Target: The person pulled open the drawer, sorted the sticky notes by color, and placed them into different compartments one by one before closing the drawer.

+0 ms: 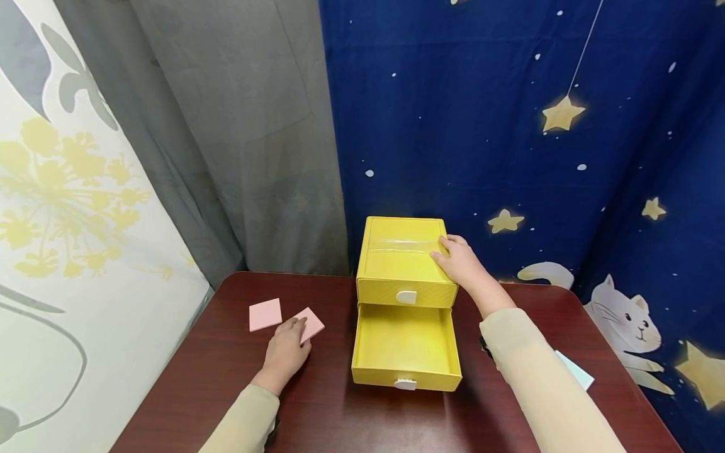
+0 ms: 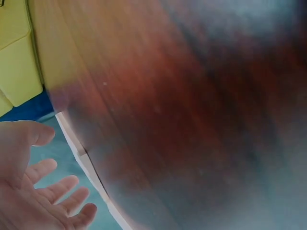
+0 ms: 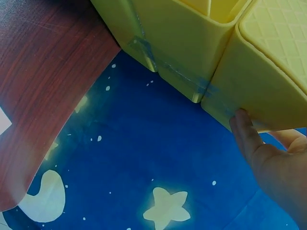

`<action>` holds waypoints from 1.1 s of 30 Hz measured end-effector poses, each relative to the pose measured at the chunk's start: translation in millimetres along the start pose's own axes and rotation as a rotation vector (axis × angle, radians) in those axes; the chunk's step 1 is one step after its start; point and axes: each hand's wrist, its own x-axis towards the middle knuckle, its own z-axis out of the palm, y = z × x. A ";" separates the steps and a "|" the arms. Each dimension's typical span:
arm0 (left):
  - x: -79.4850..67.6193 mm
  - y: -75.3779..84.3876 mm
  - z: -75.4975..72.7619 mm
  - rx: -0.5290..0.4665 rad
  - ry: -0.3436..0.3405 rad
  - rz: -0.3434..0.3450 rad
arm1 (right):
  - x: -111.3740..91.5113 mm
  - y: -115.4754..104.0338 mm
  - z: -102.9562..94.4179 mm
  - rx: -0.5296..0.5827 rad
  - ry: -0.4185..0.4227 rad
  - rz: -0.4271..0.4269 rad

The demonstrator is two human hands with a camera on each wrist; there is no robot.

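A yellow two-drawer box [image 1: 403, 251] stands near the back of the table, clear tape across its top. Its lower drawer [image 1: 404, 343] is pulled out, showing the yellow bottom; the upper one is closed. My right hand [image 1: 467, 267] rests on the top right edge of the box, and in the right wrist view its fingers [image 3: 243, 127] touch the side. To the left, my left hand [image 1: 285, 353] reaches over a pink square pad [image 1: 311, 322] with spread fingers. The left wrist view shows its fingers loose and slightly bent. Another pink square pad [image 1: 265, 314] lies beside it.
A pale blue flat square [image 1: 576, 371] lies on the dark red-brown table [image 1: 317, 415], partly hidden by my right sleeve. Behind the table hang a grey curtain [image 1: 272, 157] and a blue star-patterned curtain [image 1: 453, 126].
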 end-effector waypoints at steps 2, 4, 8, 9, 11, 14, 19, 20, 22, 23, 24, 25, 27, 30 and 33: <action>1.9 -1.3 1.6 0.009 -0.019 -0.007 | 0.1 -0.5 0.3 0.004 0.001 0.001; 4.3 -2.8 3.8 0.017 -0.030 -0.014 | 0.1 -1.1 0.5 0.015 0.003 0.008; 10.2 -6.4 8.8 0.026 -0.057 -0.033 | 0.0 -2.0 0.7 0.025 0.008 0.018; 11.5 -7.4 9.8 0.026 -0.068 -0.036 | -0.2 -2.2 0.7 0.027 0.010 0.021; 13.8 -9.3 11.0 0.026 -0.096 -0.042 | -0.5 -2.7 0.7 0.025 0.013 0.023; 16.0 -11.9 11.6 0.028 -0.123 -0.045 | -1.0 -3.4 0.8 0.028 0.013 0.029; 18.7 -13.8 10.5 0.045 -0.146 -0.042 | -0.8 -4.0 1.7 0.033 0.010 0.036; 19.3 -13.8 10.1 0.051 -0.147 -0.039 | -0.9 -4.2 1.7 0.032 0.010 0.036; 20.8 -13.8 9.6 0.058 -0.144 -0.030 | -1.6 -5.0 1.3 0.031 0.010 0.038; 21.4 -13.7 9.3 0.062 -0.141 -0.025 | -1.9 -5.2 1.1 0.031 0.010 0.038; 21.9 -13.5 8.9 0.064 -0.136 -0.020 | -2.0 -5.3 1.1 0.029 0.009 0.038; 22.3 -13.1 8.2 0.069 -0.136 -0.018 | -2.1 -5.3 0.9 0.029 0.009 0.038; 23.1 -12.6 7.3 0.073 -0.126 -0.013 | -2.1 -5.2 0.8 0.030 0.009 0.040; 23.5 -11.4 6.2 0.075 -0.123 -0.012 | -2.0 -4.8 1.0 0.038 0.010 0.043; 24.0 -10.8 6.3 0.066 -0.125 -0.017 | -1.8 -4.3 1.0 0.042 0.013 0.045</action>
